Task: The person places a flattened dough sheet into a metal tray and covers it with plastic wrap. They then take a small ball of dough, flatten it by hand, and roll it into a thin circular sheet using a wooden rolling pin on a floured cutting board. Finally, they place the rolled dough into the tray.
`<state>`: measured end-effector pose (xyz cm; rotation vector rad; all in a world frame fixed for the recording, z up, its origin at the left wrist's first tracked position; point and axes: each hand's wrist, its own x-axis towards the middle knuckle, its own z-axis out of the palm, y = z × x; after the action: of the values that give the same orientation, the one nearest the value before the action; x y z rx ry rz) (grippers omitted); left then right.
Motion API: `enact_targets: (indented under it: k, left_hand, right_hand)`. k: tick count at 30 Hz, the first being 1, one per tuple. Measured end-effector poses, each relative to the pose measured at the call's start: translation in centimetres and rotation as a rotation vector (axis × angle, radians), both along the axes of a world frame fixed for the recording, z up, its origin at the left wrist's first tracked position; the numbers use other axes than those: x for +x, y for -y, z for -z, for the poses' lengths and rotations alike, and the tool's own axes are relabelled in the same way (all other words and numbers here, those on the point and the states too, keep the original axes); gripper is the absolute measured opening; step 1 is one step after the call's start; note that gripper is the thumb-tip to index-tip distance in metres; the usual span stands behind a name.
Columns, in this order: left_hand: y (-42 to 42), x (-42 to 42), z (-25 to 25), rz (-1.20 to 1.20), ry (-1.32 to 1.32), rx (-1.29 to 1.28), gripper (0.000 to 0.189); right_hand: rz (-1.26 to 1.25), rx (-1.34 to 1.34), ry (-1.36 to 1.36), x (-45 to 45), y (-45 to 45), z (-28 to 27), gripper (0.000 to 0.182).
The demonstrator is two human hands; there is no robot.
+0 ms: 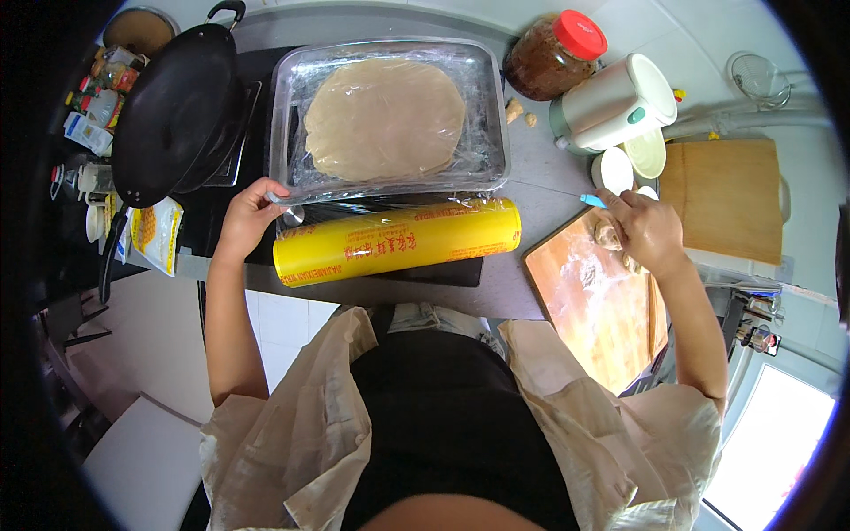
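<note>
A flat oval of dough [385, 119] lies in a rectangular metal tray [503, 133], under clear plastic wrap. The wrap runs from the tray's near edge to a yellow roll of cling film [398, 242] lying just in front. My left hand [255, 216] pinches the tray's near left corner, where the wrap passes over it. At the right, my right hand [641, 222] holds a thin tool by its light blue handle [592, 200]; its slender shaft or blade points left towards the tray. Beneath that hand, lumps of dough [606, 233] rest on a floured wooden board [584, 292].
A black wok [179, 113] stands at the left near bottles and a yellow-white packet [156, 232]. Behind at the right are a red-lidded jar [548, 60], a white electric kettle [621, 106], small bowls [612, 169] and an upright wooden board [724, 199]. Ginger pieces [513, 111] lie beside the tray.
</note>
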<state>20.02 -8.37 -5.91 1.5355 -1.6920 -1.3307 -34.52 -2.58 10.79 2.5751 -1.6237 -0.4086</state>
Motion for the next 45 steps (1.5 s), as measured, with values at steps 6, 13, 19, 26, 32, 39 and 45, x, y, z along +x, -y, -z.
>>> enact_targets:
  k: [6, 13, 19, 26, 32, 39, 45]
  left_hand:
    - [-1.1, -0.9, 0.1, -0.089, -0.095, -0.011, 0.037]
    - [-5.9, -2.7, 2.4, -0.469, -0.327, -0.137, 0.079]
    - [-5.2, -3.1, 1.6, -0.449, -0.311, 0.005, 0.011]
    - [-5.2, -3.0, 1.3, -0.441, -0.447, 0.077, 0.009]
    - [-5.1, -3.4, 0.3, -0.446, -0.530, 0.089, 0.009]
    - [-5.9, -3.6, 0.5, -0.441, -0.486, 0.043, 0.005]
    - [-7.5, -4.1, -1.2, -0.110, 0.042, -0.269, 0.005]
  right_hand:
    - [0.419, -0.155, 0.266, 1.5, -0.3, 5.8, 0.035]
    - [0.705, 0.109, 0.331, 5.3, -2.1, 18.6, 0.055]
    - [0.503, 0.115, 0.045, 5.2, -1.1, 19.2, 0.051]
    - [-0.233, -0.295, 0.738, 19.8, 10.4, 8.4, 0.022]
    - [-0.458, 0.220, 0.779, 32.8, 11.6, 11.0, 0.017]
    - [-0.523, 0.341, 0.652, 35.9, 12.5, 10.9, 0.010]
    - [-0.624, 0.212, 0.821, 35.9, 12.7, 12.8, 0.012]
